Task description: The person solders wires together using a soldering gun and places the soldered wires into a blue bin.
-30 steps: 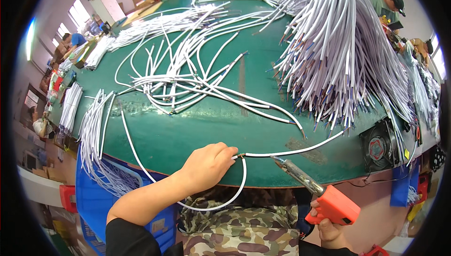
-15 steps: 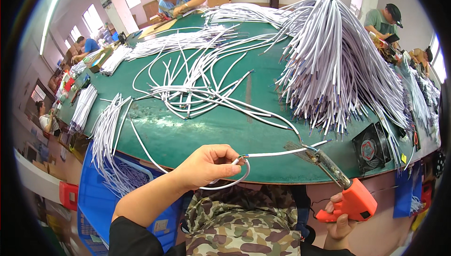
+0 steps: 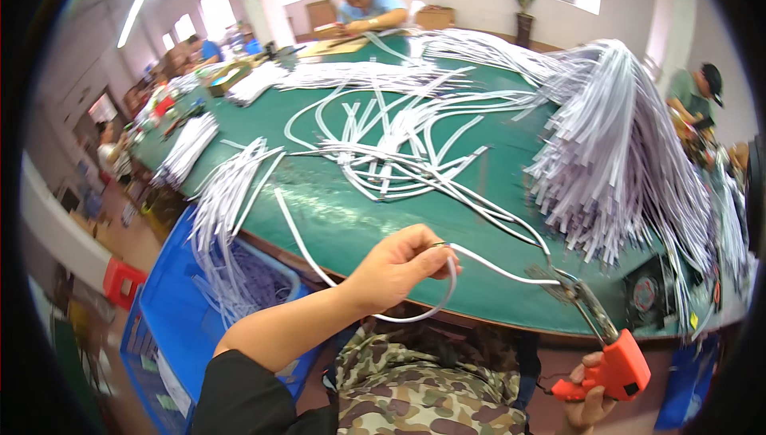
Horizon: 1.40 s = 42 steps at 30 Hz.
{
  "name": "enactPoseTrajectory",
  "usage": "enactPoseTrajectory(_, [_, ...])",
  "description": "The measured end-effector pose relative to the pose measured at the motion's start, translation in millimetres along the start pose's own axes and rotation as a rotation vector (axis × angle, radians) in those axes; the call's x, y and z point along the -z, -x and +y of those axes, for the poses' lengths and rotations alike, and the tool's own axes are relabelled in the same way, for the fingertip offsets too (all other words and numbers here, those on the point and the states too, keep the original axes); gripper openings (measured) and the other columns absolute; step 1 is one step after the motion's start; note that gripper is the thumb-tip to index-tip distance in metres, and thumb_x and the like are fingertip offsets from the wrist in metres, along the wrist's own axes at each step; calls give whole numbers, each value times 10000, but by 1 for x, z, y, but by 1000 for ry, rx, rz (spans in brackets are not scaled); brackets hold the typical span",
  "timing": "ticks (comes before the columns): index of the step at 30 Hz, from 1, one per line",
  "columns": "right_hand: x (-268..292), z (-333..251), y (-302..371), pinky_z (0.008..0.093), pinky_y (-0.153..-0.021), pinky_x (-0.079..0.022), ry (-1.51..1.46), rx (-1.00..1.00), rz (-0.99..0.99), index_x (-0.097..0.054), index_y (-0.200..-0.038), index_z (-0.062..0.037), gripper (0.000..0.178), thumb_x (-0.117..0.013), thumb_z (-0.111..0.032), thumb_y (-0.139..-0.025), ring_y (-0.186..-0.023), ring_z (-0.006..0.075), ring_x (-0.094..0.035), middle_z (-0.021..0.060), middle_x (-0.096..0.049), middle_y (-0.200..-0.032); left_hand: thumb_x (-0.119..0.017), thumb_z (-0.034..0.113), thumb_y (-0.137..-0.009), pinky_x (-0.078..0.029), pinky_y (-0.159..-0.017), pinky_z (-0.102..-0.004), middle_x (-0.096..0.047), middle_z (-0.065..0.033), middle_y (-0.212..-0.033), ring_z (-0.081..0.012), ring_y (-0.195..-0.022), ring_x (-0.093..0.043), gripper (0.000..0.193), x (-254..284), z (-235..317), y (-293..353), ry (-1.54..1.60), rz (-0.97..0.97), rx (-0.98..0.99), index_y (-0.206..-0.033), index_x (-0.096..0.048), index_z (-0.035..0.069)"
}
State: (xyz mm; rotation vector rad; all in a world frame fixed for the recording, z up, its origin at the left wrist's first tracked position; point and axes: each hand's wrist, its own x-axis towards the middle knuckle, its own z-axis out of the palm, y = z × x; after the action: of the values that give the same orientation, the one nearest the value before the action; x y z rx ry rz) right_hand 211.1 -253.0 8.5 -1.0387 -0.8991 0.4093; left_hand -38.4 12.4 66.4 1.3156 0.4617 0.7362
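Note:
My left hand [image 3: 399, 271] is closed in a pinch on a white cable [image 3: 491, 266] near the table's front edge. One length bows right, and its far end lies at the soldering gun's tip; whether they touch I cannot tell. Another length loops below my fingers; small wire ends between the fingertips are mostly hidden. Wrapped round the grip of a red soldering gun [image 3: 626, 365] is my right hand [image 3: 589, 405], just off the table's front edge. The gun's metal barrel slants up and left over the green tabletop [image 3: 351, 228].
Loose white cables [image 3: 383, 148] spread across the middle. A tall heap of cables [image 3: 614, 132] hangs at right, above a black fan [image 3: 648, 291]. More cables [image 3: 235, 196] drape toward a blue crate [image 3: 171, 299] at left. Co-workers sit at the far side [image 3: 371, 8] and right [image 3: 696, 96].
The view has shifted, so the scene sits farther right and lower. The cable right of my left hand was straight and now bows, its end nearer the gun's tip. Both hands keep their hold.

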Motion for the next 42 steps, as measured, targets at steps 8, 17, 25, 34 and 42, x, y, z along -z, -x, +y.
enactPoseTrajectory(8, [-5,-7,-3,388,-661,-568,-316,-196,-222,-246,-1457,-77,708,-658,-170,-889,-895,223,-562,230,-503,-1263,-503,207,-1000,-503,-771,-268,-593,-25,-843,-94,-789,-574,177,10,8,14,-23,73,-14,-943,-505,40])
enactPoseTrajectory(17, [-35,3,6,291,-614,-497,-86,-203,-180,-472,-1204,74,637,-672,-424,-861,-717,168,-581,158,-599,-987,-527,74,-965,-493,-805,-275,-597,-59,-988,-115,-906,-597,110,6,3,16,-7,-12,9,-1065,-509,30])
enactPoseTrajectory(25, [-59,4,-5,314,-603,-523,-224,-247,-198,-470,-1202,63,621,-702,-392,-848,-703,194,-607,200,-607,-974,-548,14,-940,-465,-774,-237,-545,-64,-1014,-94,-889,-568,95,-7,12,22,-31,-83,33,-1025,-506,24])
enactPoseTrajectory(34, [-70,4,-12,324,-610,-524,-270,-318,-242,-477,-1184,69,597,-678,-390,-860,-699,190,-612,200,-610,-966,-545,17,-945,-474,-779,-239,-541,-84,-1035,-109,-916,-574,96,-8,11,22,-39,-119,-27,-1032,-505,16])
enactPoseTrajectory(42, [-72,2,-13,319,-601,-518,-262,-309,-255,-485,-1168,74,581,-665,-391,-868,-689,181,-606,189,-616,-946,-546,25,-947,-476,-737,-226,-552,-83,-1024,-105,-888,-582,90,-8,12,25,-60,-123,-10,-1027,-505,18])
